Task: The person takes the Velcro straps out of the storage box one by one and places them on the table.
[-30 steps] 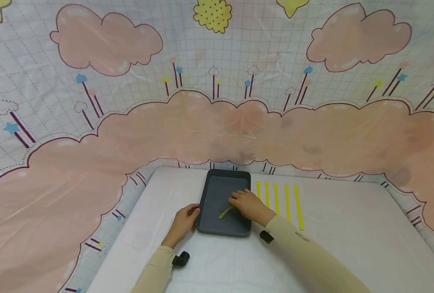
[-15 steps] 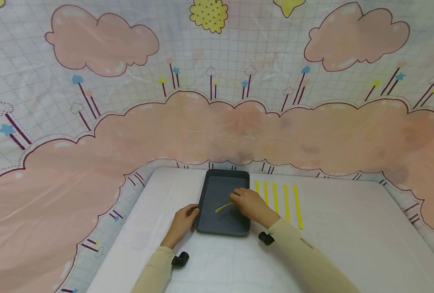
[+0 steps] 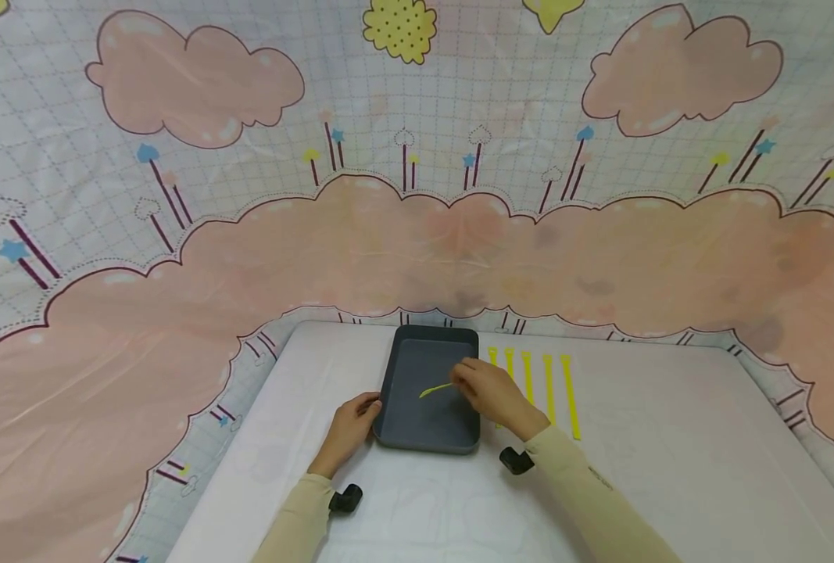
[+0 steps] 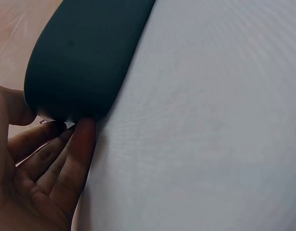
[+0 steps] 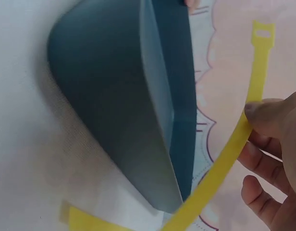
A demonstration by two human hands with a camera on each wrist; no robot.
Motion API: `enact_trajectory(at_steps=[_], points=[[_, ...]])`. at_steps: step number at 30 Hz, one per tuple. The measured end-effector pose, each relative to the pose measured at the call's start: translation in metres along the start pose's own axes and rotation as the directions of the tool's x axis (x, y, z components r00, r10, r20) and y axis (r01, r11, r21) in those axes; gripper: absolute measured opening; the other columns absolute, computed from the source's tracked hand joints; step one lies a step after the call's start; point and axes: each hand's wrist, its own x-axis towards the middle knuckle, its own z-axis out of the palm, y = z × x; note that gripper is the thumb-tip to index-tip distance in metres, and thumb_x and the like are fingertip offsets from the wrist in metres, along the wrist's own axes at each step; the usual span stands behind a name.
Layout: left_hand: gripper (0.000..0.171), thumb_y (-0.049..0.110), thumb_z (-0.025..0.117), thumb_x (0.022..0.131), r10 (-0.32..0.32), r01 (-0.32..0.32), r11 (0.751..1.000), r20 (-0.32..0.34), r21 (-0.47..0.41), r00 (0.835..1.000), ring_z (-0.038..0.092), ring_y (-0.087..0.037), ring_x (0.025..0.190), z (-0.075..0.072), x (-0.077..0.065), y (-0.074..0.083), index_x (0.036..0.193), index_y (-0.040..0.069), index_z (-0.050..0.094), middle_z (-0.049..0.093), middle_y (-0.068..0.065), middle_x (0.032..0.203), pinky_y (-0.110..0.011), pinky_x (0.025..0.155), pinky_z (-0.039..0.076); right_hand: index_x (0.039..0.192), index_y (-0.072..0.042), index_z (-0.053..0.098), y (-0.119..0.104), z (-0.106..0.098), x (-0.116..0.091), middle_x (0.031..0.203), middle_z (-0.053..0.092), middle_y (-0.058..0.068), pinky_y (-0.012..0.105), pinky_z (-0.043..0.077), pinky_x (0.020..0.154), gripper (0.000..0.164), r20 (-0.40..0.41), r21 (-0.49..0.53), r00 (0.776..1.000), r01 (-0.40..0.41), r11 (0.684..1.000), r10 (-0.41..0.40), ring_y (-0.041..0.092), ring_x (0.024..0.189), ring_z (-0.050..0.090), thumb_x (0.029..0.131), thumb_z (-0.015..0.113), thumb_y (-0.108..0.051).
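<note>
A dark grey rectangular tray [image 3: 424, 434] with raised walls lies on the white table. My left hand [image 3: 349, 426] holds its left wall near the front corner, thumb at the rim and fingers low on the outside, as the left wrist view shows. Over the tray's right half, my right hand [image 3: 492, 391] pinches a yellow hook-and-loop cable tie [image 5: 234, 149] between thumb and forefinger. The tie's slotted head [image 5: 262, 33] sticks out past the fingertips and points left over the tray floor. Its other end curves back below the hand.
Several more yellow cable ties [image 3: 570, 399] lie side by side on the table [image 3: 670, 438], right of the tray; my right forearm partly covers some. Behind the table hangs a patterned cloth [image 3: 459, 250] with pink clouds.
My right hand has lifted slightly and shifted right with the cable tie, whose slotted head now sits farther back and lies more level. The left hand and tray stay in place.
</note>
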Motion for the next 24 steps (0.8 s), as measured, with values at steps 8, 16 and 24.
enact_trajectory(at_steps=[8, 16, 24], points=[[0.033, 0.023, 0.057, 0.100, -0.009, 0.009, 1.000, 0.006, -0.014, 1.000, 0.064, -0.030, 0.116, 0.000, 0.000, 0.000, 0.128, 0.006, 0.064, 0.068, -0.017, 0.124, -0.034, 0.081, 0.055, 0.096, -0.015, 0.065, 0.005, -0.006, -0.004, 0.085, 0.062, -0.006, 0.025, 0.049, 0.069, 0.011, -0.052, 0.194, 0.996, -0.066, 0.979, 0.078, 0.007, 0.075, 0.053, 0.089, 0.072, -0.009], [0.034, 0.024, 0.057, 0.100, -0.011, 0.011, 1.000, 0.009, -0.006, 1.000, 0.063, -0.031, 0.118, 0.001, 0.001, -0.001, 0.129, 0.006, 0.063, 0.067, -0.017, 0.126, -0.039, 0.086, 0.056, 0.096, -0.017, 0.064, 0.009, -0.007, -0.009, 0.085, 0.065, -0.007, 0.022, 0.047, 0.065, 0.007, -0.024, 0.353, 0.978, -0.186, 0.917, 0.208, 0.007, 0.075, 0.056, 0.092, 0.068, -0.013], [0.034, 0.024, 0.056, 0.100, -0.008, 0.008, 1.000, 0.011, 0.008, 1.000, 0.065, -0.031, 0.115, 0.001, 0.003, -0.003, 0.129, 0.007, 0.063, 0.068, -0.016, 0.124, -0.040, 0.088, 0.055, 0.099, -0.013, 0.064, 0.012, -0.004, -0.015, 0.086, 0.067, 0.001, 0.023, 0.051, 0.068, 0.005, -0.058, 0.557, 0.932, -0.268, 0.786, 0.359, 0.010, 0.075, 0.060, 0.095, 0.065, -0.016]])
